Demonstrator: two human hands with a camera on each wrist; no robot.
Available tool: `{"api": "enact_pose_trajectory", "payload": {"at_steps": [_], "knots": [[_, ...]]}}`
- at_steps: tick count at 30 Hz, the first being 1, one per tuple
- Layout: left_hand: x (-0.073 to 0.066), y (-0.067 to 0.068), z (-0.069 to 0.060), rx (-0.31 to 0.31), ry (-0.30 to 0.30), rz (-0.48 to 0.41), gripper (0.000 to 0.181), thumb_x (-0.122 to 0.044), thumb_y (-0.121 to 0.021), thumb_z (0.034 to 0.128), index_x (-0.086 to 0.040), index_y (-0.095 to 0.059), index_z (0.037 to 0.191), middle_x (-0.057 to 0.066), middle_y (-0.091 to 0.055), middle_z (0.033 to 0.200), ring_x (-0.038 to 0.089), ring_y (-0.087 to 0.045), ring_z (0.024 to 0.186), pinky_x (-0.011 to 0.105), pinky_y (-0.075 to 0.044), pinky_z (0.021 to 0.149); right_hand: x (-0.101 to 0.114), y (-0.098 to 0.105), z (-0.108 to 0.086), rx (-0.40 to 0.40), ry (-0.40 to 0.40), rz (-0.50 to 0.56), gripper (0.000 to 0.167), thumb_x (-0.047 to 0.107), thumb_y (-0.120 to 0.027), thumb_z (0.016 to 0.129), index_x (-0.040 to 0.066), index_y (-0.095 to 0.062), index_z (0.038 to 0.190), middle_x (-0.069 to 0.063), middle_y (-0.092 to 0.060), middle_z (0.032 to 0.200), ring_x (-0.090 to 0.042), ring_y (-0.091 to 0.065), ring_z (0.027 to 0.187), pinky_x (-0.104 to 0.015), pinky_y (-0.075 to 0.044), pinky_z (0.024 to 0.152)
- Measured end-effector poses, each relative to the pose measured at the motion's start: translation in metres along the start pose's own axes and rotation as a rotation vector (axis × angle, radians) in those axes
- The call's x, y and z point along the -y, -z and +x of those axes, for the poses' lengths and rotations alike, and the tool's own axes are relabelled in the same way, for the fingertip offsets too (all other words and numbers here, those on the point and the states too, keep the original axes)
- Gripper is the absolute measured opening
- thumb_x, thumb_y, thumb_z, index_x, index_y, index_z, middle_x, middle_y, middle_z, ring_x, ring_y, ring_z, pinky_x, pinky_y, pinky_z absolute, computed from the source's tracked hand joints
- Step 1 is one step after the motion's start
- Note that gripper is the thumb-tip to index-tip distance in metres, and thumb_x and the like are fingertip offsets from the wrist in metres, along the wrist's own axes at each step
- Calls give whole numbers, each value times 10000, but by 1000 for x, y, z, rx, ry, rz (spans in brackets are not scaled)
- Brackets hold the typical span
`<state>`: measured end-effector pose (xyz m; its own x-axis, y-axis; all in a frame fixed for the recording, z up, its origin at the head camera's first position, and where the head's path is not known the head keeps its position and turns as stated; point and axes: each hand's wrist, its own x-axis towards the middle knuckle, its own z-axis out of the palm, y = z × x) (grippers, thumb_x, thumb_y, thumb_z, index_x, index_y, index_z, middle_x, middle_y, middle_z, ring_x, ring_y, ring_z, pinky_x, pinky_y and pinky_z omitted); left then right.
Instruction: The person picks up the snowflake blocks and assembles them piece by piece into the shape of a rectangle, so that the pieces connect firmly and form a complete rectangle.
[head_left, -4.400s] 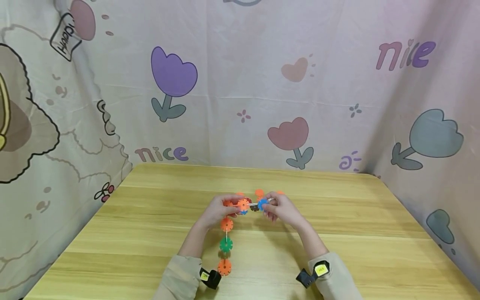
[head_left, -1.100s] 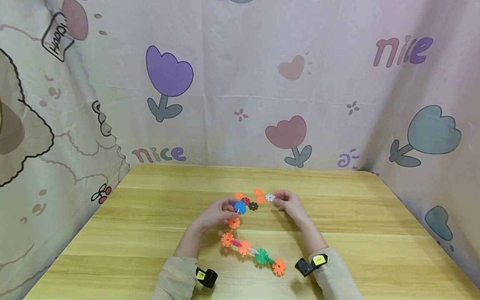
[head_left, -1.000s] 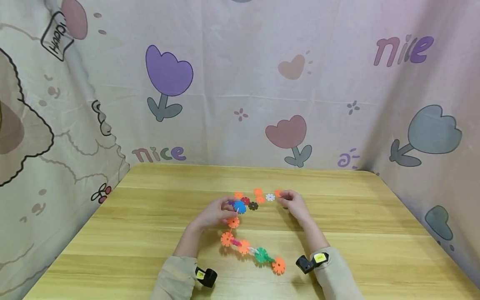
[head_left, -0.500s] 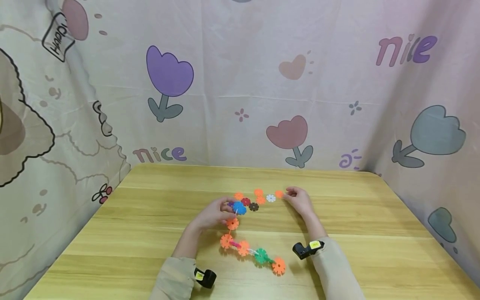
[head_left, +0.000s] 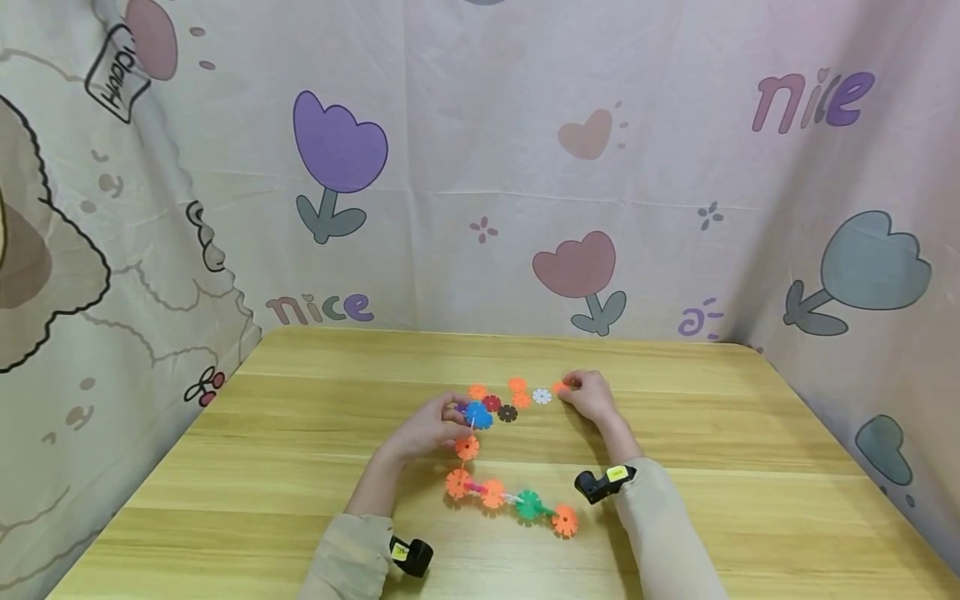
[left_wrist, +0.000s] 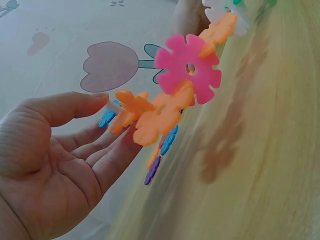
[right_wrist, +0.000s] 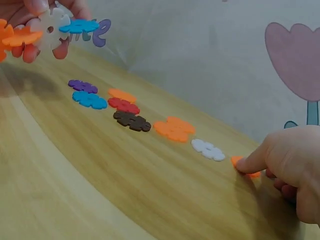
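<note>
My left hand (head_left: 429, 429) pinches the upper end of a chain of notched plastic snowflake discs above the table. In the right wrist view, its fingers hold a white disc (right_wrist: 50, 29) with a blue disc (right_wrist: 79, 26) slotted into it. Orange discs and a pink disc (left_wrist: 187, 69) follow in the left wrist view. Further along come a green disc (head_left: 528, 505) and an orange end disc (head_left: 565, 521). My right hand (head_left: 592, 398) is at the far right of the loose discs, one fingertip pressing on a loose orange disc (right_wrist: 254, 175), partly hidden.
Loose discs lie in a ragged row on the wooden table (head_left: 315, 367): purple (right_wrist: 83, 86), blue (right_wrist: 90, 100), red (right_wrist: 124, 105), dark brown (right_wrist: 132, 121), white (right_wrist: 208, 149) and several orange (right_wrist: 174, 129). A printed curtain (head_left: 465, 183) surrounds the table's back and sides.
Earlier my right hand held a blue disc at the chain; it has since moved right to the loose orange disc. The blue disc stays on the chain, whose free end has swung right.
</note>
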<state>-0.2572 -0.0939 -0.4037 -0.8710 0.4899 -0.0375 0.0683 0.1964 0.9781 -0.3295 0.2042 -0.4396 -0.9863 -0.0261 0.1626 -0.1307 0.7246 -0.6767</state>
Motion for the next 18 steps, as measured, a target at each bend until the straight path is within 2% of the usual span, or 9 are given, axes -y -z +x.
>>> {"api": "enact_pose_trajectory", "payload": {"at_steps": [6,11,14,18], "knots": [[0,1,0,2,-21,40,615,-42,-625,829,7,-359,1381,179,-556,1003,210,-584,829,357,-513,743,1,4,-6,29,-65,110,225,11,-653,801,-38,-532,984,-146,-523,915,-270,-471,851,-359,-401,754],[1,0,1,16,-49,89,557,-46,-620,838,2,-412,1353,186,-562,1012,211,-578,831,361,-514,738,3,8,-15,27,-105,225,144,-41,-612,822,-26,-518,930,-86,-515,777,-189,-461,688,-266,-400,604],[1,-1,1,20,-51,89,540,-39,-614,845,-6,-421,1348,183,-562,1009,211,-570,820,365,-514,724,4,10,-20,36,-117,296,126,-30,-598,846,-43,-536,954,-76,-531,766,-165,-468,657,-252,-408,570],[2,-2,0,22,-54,81,544,-34,-613,847,9,-410,1350,200,-561,1021,211,-566,822,354,-511,713,12,11,-27,69,-128,400,225,13,-600,868,-70,-574,1077,-68,-566,779,-160,-498,664,-252,-423,544]]}}
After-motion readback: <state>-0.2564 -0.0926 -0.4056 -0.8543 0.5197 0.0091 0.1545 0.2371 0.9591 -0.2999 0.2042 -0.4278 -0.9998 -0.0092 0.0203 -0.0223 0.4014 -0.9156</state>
